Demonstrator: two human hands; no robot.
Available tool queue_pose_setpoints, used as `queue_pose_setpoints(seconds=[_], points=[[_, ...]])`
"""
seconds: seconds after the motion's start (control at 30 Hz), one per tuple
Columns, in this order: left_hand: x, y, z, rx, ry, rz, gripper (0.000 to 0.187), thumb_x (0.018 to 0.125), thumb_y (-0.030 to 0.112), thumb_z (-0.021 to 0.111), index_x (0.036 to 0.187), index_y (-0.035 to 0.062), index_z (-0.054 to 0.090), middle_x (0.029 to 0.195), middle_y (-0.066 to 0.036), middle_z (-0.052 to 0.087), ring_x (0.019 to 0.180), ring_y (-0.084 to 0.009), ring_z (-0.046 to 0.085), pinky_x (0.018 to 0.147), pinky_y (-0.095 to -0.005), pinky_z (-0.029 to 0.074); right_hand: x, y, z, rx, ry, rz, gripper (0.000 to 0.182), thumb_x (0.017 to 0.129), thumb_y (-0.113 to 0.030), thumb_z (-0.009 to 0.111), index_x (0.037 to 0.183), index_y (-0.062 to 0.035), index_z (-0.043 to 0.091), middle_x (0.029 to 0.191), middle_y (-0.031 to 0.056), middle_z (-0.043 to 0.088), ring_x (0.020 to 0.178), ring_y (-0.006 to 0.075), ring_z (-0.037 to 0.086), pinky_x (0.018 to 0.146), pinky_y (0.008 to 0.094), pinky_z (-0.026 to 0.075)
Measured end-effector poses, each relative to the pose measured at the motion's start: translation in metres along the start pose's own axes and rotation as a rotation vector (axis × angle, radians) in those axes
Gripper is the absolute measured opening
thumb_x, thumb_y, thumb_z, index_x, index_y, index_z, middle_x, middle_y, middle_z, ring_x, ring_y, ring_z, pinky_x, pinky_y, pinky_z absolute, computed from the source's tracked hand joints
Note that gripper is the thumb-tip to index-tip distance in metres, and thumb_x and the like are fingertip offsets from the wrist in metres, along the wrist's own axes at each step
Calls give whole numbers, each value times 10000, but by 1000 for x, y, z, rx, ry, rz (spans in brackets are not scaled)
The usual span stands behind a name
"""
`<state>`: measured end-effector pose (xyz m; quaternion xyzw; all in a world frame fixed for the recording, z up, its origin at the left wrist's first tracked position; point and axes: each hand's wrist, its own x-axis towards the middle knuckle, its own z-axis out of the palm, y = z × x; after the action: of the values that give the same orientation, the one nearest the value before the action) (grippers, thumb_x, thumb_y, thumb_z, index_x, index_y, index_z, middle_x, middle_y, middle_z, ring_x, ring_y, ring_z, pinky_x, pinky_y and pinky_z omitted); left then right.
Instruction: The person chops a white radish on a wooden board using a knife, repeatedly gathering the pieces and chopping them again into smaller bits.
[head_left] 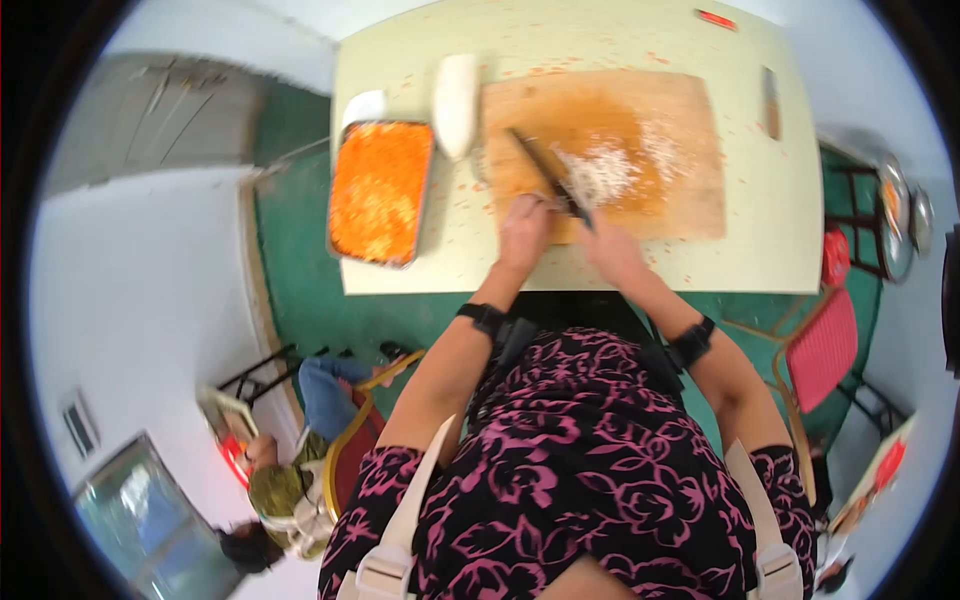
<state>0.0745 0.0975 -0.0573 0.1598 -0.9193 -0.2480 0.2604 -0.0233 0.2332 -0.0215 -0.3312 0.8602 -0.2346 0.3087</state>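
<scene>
My right hand (pixel 612 250) is closed around the handle of a kitchen knife (pixel 542 160), whose dark blade slants up and left over the wooden cutting board (pixel 700 110). Beside the blade, at the board's near left edge, my left hand (pixel 524 235) has its fingers bent and pressed together; what they hold is too small to make out. Finely chopped white bits (pixel 605 172) lie in a heap just right of the blade. Left of the board rests a large peeled white radish (pixel 456 105). A metal tray (pixel 332 215) full of shredded carrot (pixel 382 190) stands further left.
Orange scraps dot the pale table (pixel 770 230). A second knife (pixel 770 103) lies at its right side, and a red object (pixel 716 20) at the far edge. A red chair (pixel 822 335) stands to the right. Behind me on the left, a person (pixel 290 490) sits on a chair.
</scene>
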Motion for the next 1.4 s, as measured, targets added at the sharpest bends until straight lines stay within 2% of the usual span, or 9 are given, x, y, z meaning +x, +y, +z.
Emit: queue_pose_setpoints(seconds=[0.07,0.17,0.27,0.37,0.57,0.77,0.97,1.27,1.4], points=[[-1,-1,-3,35,9,6,105,672,19,623,773,36,597,824,-108,563,808,-282,547,700,-354,474,-5,8,-3,64,87,-81,307,882,-322,477,988,-34,498,670,236,590,656,426,582,577,516,443],[4,3,-6,59,44,49,80,669,14,615,739,31,580,798,-110,546,784,-283,539,686,-357,470,-17,7,-14,-69,5,-123,357,883,-338,474,1045,-21,492,645,214,598,614,402,592,569,504,457],[-1,1,-2,48,31,24,63,666,4,609,707,23,565,775,-112,531,760,-288,529,676,-358,467,-33,-1,-16,-278,-49,-150,344,885,-326,479,1024,-11,483,611,181,600,573,368,601,549,483,471],[0,4,-3,63,19,0,71,666,-10,604,732,11,588,799,-123,549,788,-299,541,686,-364,474,-42,-4,-24,-295,-33,-186,303,886,-307,485,980,-20,474,601,157,604,558,332,611,529,453,479],[0,6,-6,58,-19,-53,186,628,-40,613,810,-1,618,867,-123,585,844,-311,555,726,-373,481,-45,3,-13,-261,-47,-186,274,884,-302,497,974,-46,458,580,176,584,537,359,590,500,474,463],[-1,8,-4,48,-28,-86,197,653,-24,631,847,12,628,889,-114,595,838,-302,562,739,-367,481,-15,-11,-8,-145,-98,-193,243,896,-265,466,951,-29,455,659,187,604,626,382,601,551,475,464],[-4,5,-6,-6,13,-75,169,705,19,667,870,16,634,891,-112,601,835,-282,579,746,-350,480,-9,-2,-10,-17,52,-87,287,884,-300,483,951,-23,461,653,198,597,621,396,588,554,484,455],[-7,1,-7,34,-15,-8,157,677,-36,633,832,-18,612,893,-137,588,866,-313,565,752,-362,477,-42,-12,-24,-245,-28,-165,289,875,-303,512,945,-27,462,590,151,601,562,335,613,513,451,477],[-5,-2,-7,62,-34,25,165,653,-50,619,815,-18,605,880,-141,582,845,-327,557,736,-370,478,-47,-8,-23,-286,-17,-197,300,876,-294,516,1004,-27,466,566,159,585,521,349,592,486,451,468]])
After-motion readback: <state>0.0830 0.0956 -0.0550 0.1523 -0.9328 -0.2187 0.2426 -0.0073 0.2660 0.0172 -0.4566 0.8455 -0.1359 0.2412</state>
